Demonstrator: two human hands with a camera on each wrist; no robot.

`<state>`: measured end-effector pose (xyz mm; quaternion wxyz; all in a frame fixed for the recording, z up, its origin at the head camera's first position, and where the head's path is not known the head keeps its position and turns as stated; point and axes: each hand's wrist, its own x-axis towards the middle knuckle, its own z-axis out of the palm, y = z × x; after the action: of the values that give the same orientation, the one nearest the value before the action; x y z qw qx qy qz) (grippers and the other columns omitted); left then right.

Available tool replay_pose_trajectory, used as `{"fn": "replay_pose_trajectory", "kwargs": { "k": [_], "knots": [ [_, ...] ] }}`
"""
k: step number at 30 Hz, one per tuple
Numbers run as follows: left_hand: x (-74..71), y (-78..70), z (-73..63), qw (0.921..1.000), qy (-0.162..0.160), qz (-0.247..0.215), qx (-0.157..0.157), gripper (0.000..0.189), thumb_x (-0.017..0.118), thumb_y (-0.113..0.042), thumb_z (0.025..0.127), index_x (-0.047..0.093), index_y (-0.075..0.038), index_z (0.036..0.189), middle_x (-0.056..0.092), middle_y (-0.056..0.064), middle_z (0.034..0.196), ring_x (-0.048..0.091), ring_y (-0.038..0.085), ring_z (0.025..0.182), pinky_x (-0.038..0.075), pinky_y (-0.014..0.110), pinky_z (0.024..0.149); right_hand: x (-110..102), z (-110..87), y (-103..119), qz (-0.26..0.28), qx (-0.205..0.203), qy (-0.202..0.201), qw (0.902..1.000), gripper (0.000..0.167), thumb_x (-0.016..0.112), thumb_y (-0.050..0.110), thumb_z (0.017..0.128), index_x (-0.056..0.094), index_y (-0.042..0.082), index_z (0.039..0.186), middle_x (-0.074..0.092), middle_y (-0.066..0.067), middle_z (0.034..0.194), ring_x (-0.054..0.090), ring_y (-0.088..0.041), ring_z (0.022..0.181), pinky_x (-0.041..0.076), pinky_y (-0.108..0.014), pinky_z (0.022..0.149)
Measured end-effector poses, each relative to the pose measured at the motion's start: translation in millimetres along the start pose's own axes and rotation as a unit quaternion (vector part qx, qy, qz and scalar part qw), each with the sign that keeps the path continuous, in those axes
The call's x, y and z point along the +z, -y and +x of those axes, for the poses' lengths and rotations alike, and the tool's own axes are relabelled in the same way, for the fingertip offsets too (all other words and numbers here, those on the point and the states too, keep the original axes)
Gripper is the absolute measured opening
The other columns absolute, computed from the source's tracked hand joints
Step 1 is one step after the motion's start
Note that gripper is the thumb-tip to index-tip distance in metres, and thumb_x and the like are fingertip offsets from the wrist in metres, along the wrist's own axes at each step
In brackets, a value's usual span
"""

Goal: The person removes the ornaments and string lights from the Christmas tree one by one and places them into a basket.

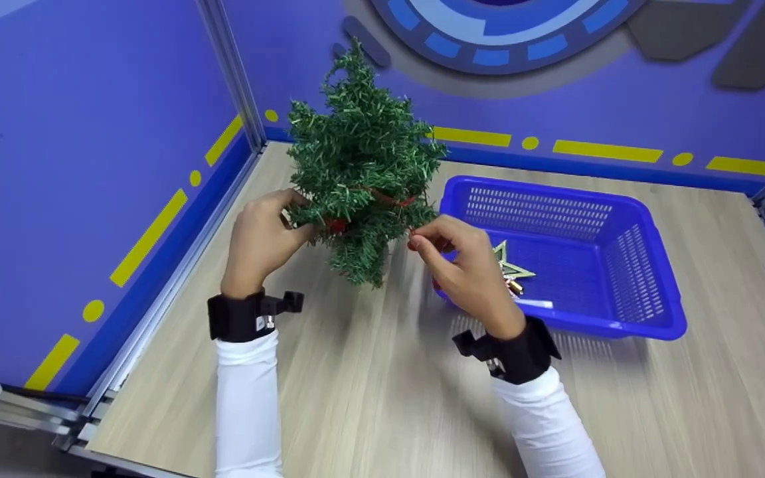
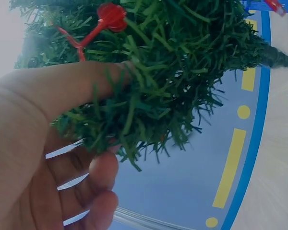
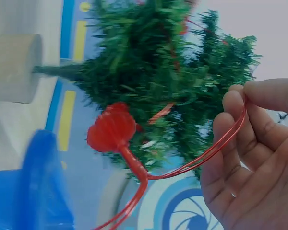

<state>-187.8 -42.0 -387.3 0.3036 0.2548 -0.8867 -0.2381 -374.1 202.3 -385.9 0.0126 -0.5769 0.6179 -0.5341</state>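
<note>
A small green artificial Christmas tree [image 1: 366, 143] stands on the table between the two hands. My left hand [image 1: 264, 232] is at its lower left side, thumb and fingers pinching the tip of a branch [image 2: 134, 100]. Just above that thumb, a red ornament [image 2: 112, 17] on a red cord lies among the needles. At the tree's lower right, my right hand [image 1: 465, 262] pinches thin red cord [image 3: 201, 160] between thumb and forefinger. From this cord hangs a red, ribbed, lantern-like ornament [image 3: 113, 128], apart from the fingers. More red cord [image 1: 392, 199] runs across the front branches.
A blue plastic basket [image 1: 668, 292] stands right of the tree, partly behind my right hand. Inside lie a gold star [image 1: 518, 273], small gold and red pieces and a white strip [image 1: 534, 303]. Blue panels [image 1: 90, 166] border the table at the left and back.
</note>
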Motion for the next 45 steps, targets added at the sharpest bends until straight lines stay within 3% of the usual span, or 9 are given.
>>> {"fn": "replay_pose_trajectory", "kwargs": {
  "k": [6,10,16,21,24,30,33,45],
  "knots": [
    [4.7,-1.1,-0.9,0.9998,-0.014,0.007,-0.012,0.025,0.078,-0.022,0.078,0.071,-0.019,0.102,0.075,0.004,0.103,0.066,0.026,0.083,0.048,0.042,0.073,-10,-2.5,17,0.019,-0.023,-0.015,0.9994,0.011,0.065,0.014,0.100,0.075,0.012,0.098,0.069,0.001,0.084,0.058,-0.010,0.069,0.049,-0.021,0.066],
    [6.0,-1.9,-2.2,0.9996,-0.015,0.013,-0.019,0.025,0.078,-0.023,0.077,0.071,-0.017,0.101,0.074,0.005,0.100,0.062,0.025,0.075,0.044,0.040,0.068,-14,-3.9,29,0.034,-0.042,-0.033,0.9980,0.010,0.065,0.005,0.098,0.076,0.007,0.098,0.066,-0.001,0.080,0.057,-0.009,0.067,0.048,-0.020,0.064],
    [0.9,-2.3,-4.1,0.9998,0.016,0.003,-0.007,0.033,0.081,-0.033,0.077,0.069,-0.020,0.105,0.073,0.000,0.107,0.065,0.022,0.086,0.050,0.042,0.073,-14,-6.4,42,0.042,-0.077,-0.029,0.9957,0.015,0.066,-0.002,0.095,0.076,0.009,0.100,0.063,-0.001,0.077,0.055,-0.008,0.064,0.046,-0.020,0.060],
    [-4.5,0.3,-5.8,0.9976,0.068,-0.015,0.008,0.057,0.088,-0.044,0.072,0.065,-0.019,0.117,0.069,-0.002,0.119,0.065,0.021,0.107,0.051,0.045,0.090,-12,-8.6,44,0.052,-0.098,-0.024,0.9936,0.018,0.067,-0.006,0.093,0.075,0.009,0.100,0.059,-0.001,0.075,0.053,-0.007,0.062,0.044,-0.019,0.056],
    [-3.9,0.5,-5.5,0.9969,0.077,-0.018,0.007,0.060,0.088,-0.043,0.071,0.065,-0.019,0.121,0.068,-0.002,0.124,0.063,0.022,0.114,0.050,0.046,0.095,-13,-8.7,44,0.055,-0.102,-0.031,0.9928,0.015,0.067,-0.004,0.094,0.075,0.008,0.099,0.059,-0.002,0.075,0.053,-0.007,0.064,0.044,-0.019,0.057],
    [2.5,-6.3,-2.7,0.9993,0.038,0.002,0.005,0.040,0.085,-0.039,0.074,0.069,-0.022,0.107,0.071,-0.004,0.109,0.064,0.019,0.090,0.050,0.041,0.076,-15,-9.9,44,0.065,-0.108,-0.056,0.9904,0.010,0.066,0.012,0.099,0.075,0.007,0.097,0.061,-0.003,0.077,0.053,-0.009,0.065,0.043,-0.021,0.059],
    [5.1,-11.3,-2.6,0.9995,0.024,0.021,0.001,0.038,0.084,-0.043,0.074,0.069,-0.022,0.103,0.071,-0.003,0.100,0.060,0.020,0.078,0.046,0.040,0.068,-15,-10.1,45,0.075,-0.114,-0.052,0.9893,0.011,0.065,0.011,0.099,0.075,0.006,0.097,0.062,-0.004,0.077,0.053,-0.010,0.065,0.044,-0.021,0.060],
    [19.5,-28.8,-2.4,0.9968,-0.029,0.074,-0.008,0.033,0.081,-0.042,0.074,0.069,-0.020,0.095,0.071,0.005,0.086,0.063,0.027,0.070,0.050,0.046,0.064,-17,-11.1,47,0.093,-0.172,-0.005,0.9806,0.011,0.064,0.004,0.098,0.074,0.003,0.101,0.063,-0.004,0.078,0.052,-0.009,0.065,0.043,-0.021,0.059]
  ]
}}
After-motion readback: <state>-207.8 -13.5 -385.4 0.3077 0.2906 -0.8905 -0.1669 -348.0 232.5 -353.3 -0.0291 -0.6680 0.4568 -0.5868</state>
